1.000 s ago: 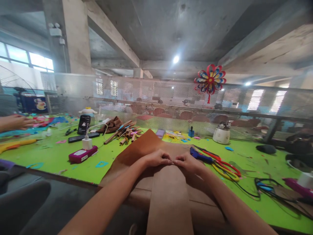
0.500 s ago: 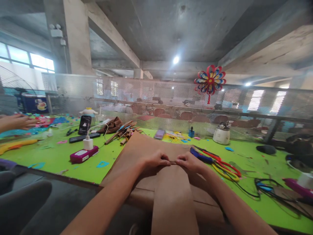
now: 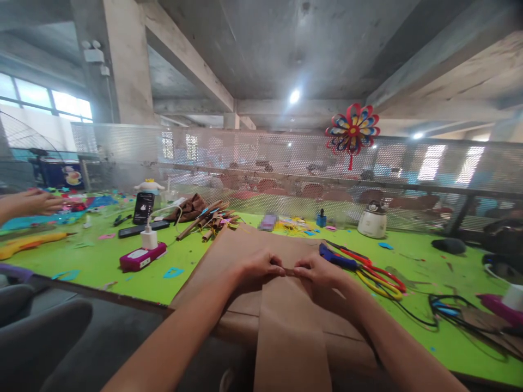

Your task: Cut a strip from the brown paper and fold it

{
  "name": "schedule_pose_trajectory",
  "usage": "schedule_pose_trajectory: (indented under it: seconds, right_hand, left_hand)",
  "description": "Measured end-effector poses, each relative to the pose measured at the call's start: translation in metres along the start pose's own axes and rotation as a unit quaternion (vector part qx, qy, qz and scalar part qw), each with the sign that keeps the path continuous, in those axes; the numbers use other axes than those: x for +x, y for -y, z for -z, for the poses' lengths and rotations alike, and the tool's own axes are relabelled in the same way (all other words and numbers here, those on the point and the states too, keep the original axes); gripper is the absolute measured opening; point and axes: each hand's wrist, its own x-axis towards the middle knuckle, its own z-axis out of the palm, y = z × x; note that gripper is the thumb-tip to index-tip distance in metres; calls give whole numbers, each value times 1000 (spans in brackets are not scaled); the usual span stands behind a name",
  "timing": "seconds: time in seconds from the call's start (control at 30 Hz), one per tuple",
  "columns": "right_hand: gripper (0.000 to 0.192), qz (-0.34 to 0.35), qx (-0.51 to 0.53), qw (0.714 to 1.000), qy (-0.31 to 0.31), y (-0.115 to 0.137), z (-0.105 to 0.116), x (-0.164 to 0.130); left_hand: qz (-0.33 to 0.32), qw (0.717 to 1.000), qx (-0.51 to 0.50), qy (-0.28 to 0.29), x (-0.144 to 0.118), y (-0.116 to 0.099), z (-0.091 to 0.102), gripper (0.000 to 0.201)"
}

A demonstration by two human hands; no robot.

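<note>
A long strip of brown paper [image 3: 292,337] runs from the bottom of the view up to my hands, its far end turned into a narrow roll or fold. Pinched on the left of that end is my left hand [image 3: 263,265], fingers closed. My right hand [image 3: 314,269] grips the right side the same way, a short gap between the two. Under both lies a larger brown paper sheet [image 3: 241,245], which hangs over the table's near edge. Scissors with red handles [image 3: 384,273] and a tool with blue handles [image 3: 337,258] lie just right of my right hand.
On the green table [image 3: 183,288] stand a magenta power strip [image 3: 143,257], a phone [image 3: 144,208] and a white pot-shaped object [image 3: 372,222]. Rolled brown paper tubes [image 3: 212,218] lie behind the sheet. A co-worker's hand [image 3: 38,202] reaches in at far left. Black cables [image 3: 445,310] lie right.
Both hands stay pinched on the strip's far end, with hardly any movement. The view has shifted slightly, and the co-worker's hand at left has moved a little.
</note>
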Motion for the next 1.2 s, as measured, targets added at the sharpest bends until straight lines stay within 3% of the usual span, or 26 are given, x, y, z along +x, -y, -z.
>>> schedule_pose_trajectory:
  seconds: [0.17, 0.37, 0.6, 0.87, 1.03, 1.2]
  right_hand:
    - [32, 59, -1, 998, -10, 1, -6, 2]
    - [40, 50, -15, 997, -56, -3, -12, 5]
    - [43, 25, -40, 998, -36, -1, -8, 4]
    - [39, 23, -19, 999, -30, 0, -4, 2]
    - [30, 32, -24, 998, -40, 18, -9, -5]
    - [31, 12, -43, 997, -66, 26, -13, -7]
  left_hand:
    - [-4, 999, -45, 10, -1, -3, -2, 45]
    - [0, 994, -106, -10, -7, -15, -7, 41]
    - [-19, 1000, 3, 20, -4, -6, 3, 39]
    - [-26, 1000, -14, 1, -6, -8, 0, 38]
    - [-20, 1000, -6, 22, -2, -5, -1, 39]
    - [-32, 999, -11, 7, 5, 0, -4, 35]
